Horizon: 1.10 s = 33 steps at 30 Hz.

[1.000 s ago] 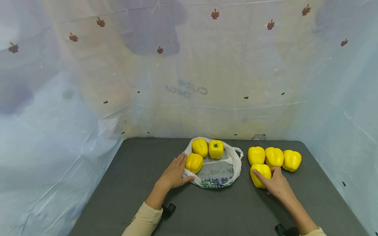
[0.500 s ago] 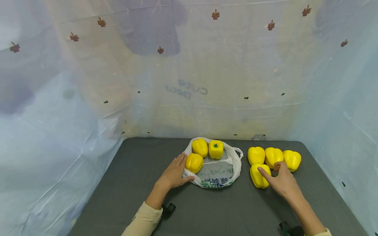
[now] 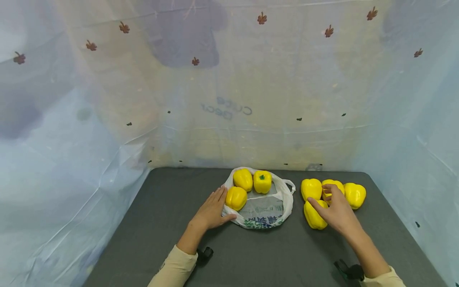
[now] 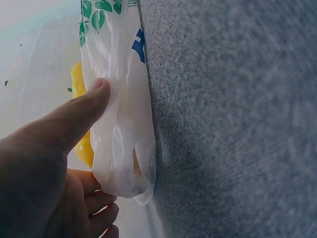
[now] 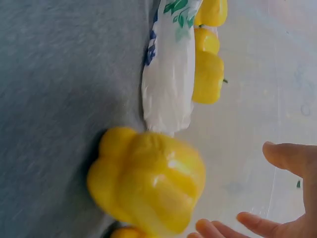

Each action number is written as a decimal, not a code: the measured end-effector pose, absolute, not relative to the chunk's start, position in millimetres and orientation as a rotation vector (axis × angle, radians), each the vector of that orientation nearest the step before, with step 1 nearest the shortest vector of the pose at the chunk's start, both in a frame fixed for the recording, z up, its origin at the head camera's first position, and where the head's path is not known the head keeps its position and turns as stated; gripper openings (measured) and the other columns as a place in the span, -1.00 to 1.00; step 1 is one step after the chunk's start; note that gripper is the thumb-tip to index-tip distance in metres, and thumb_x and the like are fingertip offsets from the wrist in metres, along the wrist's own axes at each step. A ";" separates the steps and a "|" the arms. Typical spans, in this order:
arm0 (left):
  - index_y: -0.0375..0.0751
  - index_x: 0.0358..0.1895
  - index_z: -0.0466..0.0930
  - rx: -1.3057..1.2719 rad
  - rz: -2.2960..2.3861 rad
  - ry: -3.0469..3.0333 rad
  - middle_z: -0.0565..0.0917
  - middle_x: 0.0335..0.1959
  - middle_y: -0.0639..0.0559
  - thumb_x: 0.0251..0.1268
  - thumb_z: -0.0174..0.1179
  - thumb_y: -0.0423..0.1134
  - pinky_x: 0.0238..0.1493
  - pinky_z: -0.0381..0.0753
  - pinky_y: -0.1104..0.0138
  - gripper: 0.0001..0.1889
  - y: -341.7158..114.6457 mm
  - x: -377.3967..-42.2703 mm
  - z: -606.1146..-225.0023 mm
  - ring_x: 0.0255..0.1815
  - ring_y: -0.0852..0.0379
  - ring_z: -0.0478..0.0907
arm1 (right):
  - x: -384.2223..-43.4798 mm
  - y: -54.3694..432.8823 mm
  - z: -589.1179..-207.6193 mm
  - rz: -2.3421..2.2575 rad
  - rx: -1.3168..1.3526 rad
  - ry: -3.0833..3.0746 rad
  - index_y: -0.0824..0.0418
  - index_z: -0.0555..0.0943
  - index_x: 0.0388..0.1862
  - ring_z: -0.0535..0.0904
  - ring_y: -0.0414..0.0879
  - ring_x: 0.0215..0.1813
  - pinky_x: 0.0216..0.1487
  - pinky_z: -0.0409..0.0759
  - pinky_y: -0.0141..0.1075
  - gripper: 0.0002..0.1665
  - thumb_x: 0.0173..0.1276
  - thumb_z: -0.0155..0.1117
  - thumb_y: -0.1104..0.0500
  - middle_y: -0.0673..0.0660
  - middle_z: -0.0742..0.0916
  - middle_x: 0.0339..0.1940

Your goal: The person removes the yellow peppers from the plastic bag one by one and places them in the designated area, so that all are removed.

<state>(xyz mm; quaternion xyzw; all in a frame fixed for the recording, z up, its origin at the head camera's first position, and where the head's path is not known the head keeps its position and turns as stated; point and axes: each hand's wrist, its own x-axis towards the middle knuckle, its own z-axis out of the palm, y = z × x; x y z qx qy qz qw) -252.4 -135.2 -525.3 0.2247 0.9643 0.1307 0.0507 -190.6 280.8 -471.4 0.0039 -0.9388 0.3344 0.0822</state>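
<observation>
A white plastic bag (image 3: 288, 205) with green and blue print lies with its mouth open on the dark table. Inside it sit three yellow bell peppers (image 3: 236, 198). My left hand (image 3: 210, 211) rests against the bag's left side, fingers straight and thumb (image 4: 96, 94) extended along the plastic. To the right, my right hand (image 3: 340, 215) hovers over a group of yellow bell peppers, thumb and fingers spread, nothing held. It overlaps the front pepper (image 3: 314, 217) and partly hides the middle back pepper (image 3: 336, 185). In the right wrist view the fingers stand apart from the near pepper (image 5: 148, 181).
Two more yellow peppers flank the back row, a left one (image 3: 310, 189) and a right one (image 3: 355, 196). One bag handle loop (image 3: 291, 185) sticks out toward them. A patterned plastic curtain (image 3: 229, 147) hangs behind the table and along both sides.
My right hand has let go of the front pepper, swung right, then come back left and up over the group. The peppers have stayed in place, and my left hand has not moved.
</observation>
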 end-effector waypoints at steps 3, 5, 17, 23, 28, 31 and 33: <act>-0.38 0.75 -0.08 0.679 0.394 2.932 -0.01 0.78 -0.25 0.50 0.29 0.28 0.77 -0.03 -0.04 0.12 -135.6 -252.6 -525.7 0.79 -0.19 -0.05 | -195.0 270.6 -470.1 1.033 0.088 -2.756 0.46 0.25 0.56 0.53 0.46 0.33 0.25 0.60 0.34 -0.01 0.51 0.46 -0.14 0.50 0.49 0.42; -0.38 0.75 -0.07 0.677 0.403 2.931 -0.01 0.78 -0.25 0.49 0.29 0.29 0.77 -0.02 -0.03 0.12 -135.5 -252.3 -525.4 0.79 -0.18 -0.04 | -199.4 264.0 -470.6 1.060 0.150 -2.724 0.45 0.26 0.56 0.51 0.44 0.35 0.32 0.56 0.34 -0.04 0.49 0.50 -0.06 0.47 0.49 0.44; -0.40 0.74 -0.07 0.688 0.412 2.932 0.00 0.78 -0.26 0.49 0.32 0.25 0.76 -0.02 -0.05 0.11 -135.1 -250.0 -522.5 0.78 -0.20 -0.03 | -230.7 228.3 -480.7 1.162 0.476 -2.641 0.41 0.27 0.59 0.49 0.40 0.44 0.40 0.55 0.32 -0.07 0.47 0.54 0.07 0.44 0.50 0.47; -0.37 0.75 -0.09 0.671 0.392 2.928 -0.02 0.78 -0.23 0.50 0.28 0.29 0.77 -0.05 -0.01 0.12 -135.4 -250.4 -523.3 0.79 -0.16 -0.06 | -247.1 216.1 -488.2 1.376 0.491 -2.641 0.33 0.24 0.61 0.48 0.40 0.48 0.44 0.54 0.27 -0.11 0.51 0.49 0.10 0.40 0.47 0.52; -0.37 0.75 -0.09 0.671 0.397 2.926 -0.02 0.78 -0.24 0.49 0.29 0.30 0.77 -0.05 -0.01 0.13 -135.1 -250.6 -523.1 0.79 -0.17 -0.06 | -258.5 208.1 -493.9 1.485 0.525 -2.600 0.39 0.22 0.60 0.44 0.41 0.51 0.50 0.48 0.25 -0.13 0.52 0.47 0.19 0.46 0.42 0.54; -0.38 0.75 -0.08 0.675 0.408 2.926 -0.01 0.78 -0.25 0.48 0.30 0.29 0.77 -0.03 -0.02 0.13 -134.5 -250.5 -522.9 0.79 -0.18 -0.05 | -264.5 203.7 -497.3 1.516 0.541 -2.605 0.39 0.20 0.61 0.41 0.40 0.53 0.52 0.46 0.25 -0.11 0.52 0.47 0.18 0.46 0.40 0.56; -0.36 0.76 -0.10 0.665 0.403 2.922 -0.03 0.79 -0.23 0.49 0.29 0.29 0.77 -0.05 -0.01 0.13 -133.9 -250.0 -522.4 0.79 -0.17 -0.06 | -268.7 201.7 -500.7 1.521 0.537 -2.623 0.38 0.19 0.63 0.40 0.40 0.55 0.52 0.45 0.25 -0.09 0.52 0.47 0.17 0.47 0.39 0.57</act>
